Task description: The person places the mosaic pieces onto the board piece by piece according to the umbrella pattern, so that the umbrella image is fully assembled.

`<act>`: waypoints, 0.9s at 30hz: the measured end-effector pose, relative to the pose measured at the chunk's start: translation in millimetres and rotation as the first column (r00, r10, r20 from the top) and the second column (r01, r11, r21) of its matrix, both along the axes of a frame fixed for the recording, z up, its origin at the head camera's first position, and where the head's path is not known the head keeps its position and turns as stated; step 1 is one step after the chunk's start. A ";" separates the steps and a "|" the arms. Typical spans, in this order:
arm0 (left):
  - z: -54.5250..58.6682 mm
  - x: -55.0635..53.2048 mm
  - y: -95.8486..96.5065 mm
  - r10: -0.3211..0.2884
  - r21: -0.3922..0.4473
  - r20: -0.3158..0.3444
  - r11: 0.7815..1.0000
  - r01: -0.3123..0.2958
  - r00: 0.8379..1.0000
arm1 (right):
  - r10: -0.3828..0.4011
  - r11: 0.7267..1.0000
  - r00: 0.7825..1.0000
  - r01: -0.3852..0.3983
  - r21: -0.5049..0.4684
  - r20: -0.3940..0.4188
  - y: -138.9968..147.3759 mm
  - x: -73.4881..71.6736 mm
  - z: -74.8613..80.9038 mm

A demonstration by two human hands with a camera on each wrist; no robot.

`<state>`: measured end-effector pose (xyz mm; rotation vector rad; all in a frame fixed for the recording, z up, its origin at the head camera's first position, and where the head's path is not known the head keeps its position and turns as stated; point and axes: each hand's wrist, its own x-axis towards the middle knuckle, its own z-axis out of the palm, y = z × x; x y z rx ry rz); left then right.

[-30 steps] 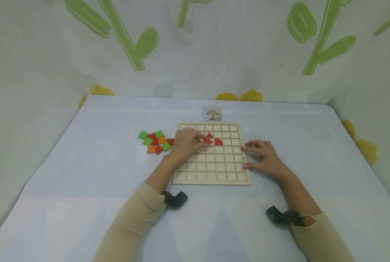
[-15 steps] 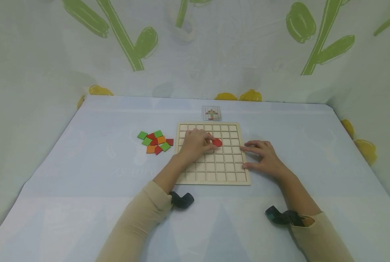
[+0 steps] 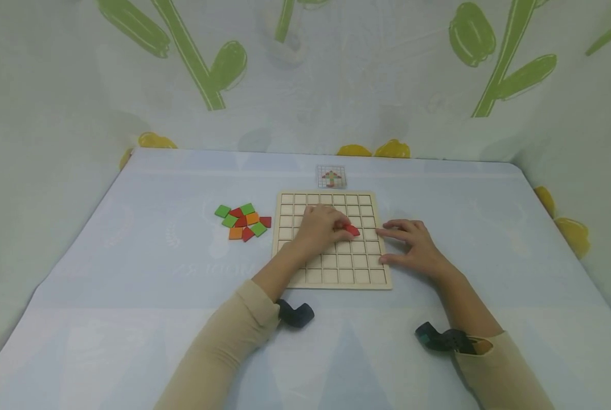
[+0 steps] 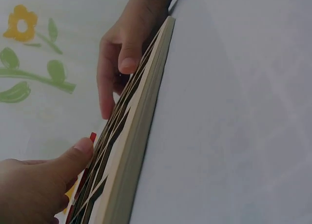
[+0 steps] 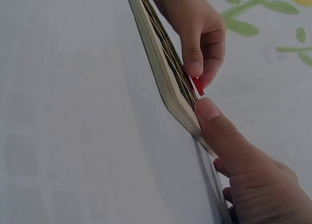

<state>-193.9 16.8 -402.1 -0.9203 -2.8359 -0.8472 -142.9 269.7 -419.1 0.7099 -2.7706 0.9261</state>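
A wooden grid board (image 3: 331,277) lies on the table, with rows of square recesses. My left hand (image 3: 322,228) reaches over its middle and pinches a small red tile (image 3: 353,230) between thumb and fingers. In the right wrist view that red tile (image 5: 198,86) sticks out below the fingertips, close over the board. The board's upper-middle squares are hidden behind the left hand. At the board's right edge rests my right hand (image 3: 411,246), fingers extended and spread from the thumb. Its thumb (image 5: 209,109) touches the rim in the right wrist view.
Left of the board is a loose group of red, green and orange tiles, among them a green tile (image 3: 258,229) and an orange tile (image 3: 236,233). A small pattern card (image 3: 331,177) lies beyond the board's far edge. A painted wall (image 3: 356,80) stands behind the table.
My left hand has moved right and slightly nearer across the board, carrying the red tile. The red triangle and another red tile seen earlier are now hidden behind it. My right hand stays put.
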 end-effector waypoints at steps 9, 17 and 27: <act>-2.6 0.9 7.6 -0.011 -0.053 0.011 0.999 0.012 1.000 | -0.004 1.000 1.000 0.004 -0.001 0.009 0.7 -0.1 -0.6; -1.9 3.4 7.2 -0.008 -0.029 0.029 1.000 0.009 1.000 | -0.005 1.000 1.000 0.005 0.001 0.014 -0.1 -0.3 -0.2; -1.4 4.9 6.2 0.011 -0.006 0.037 1.000 -0.011 0.999 | -0.022 1.000 0.999 0.021 0.008 0.031 -1.1 0.8 2.2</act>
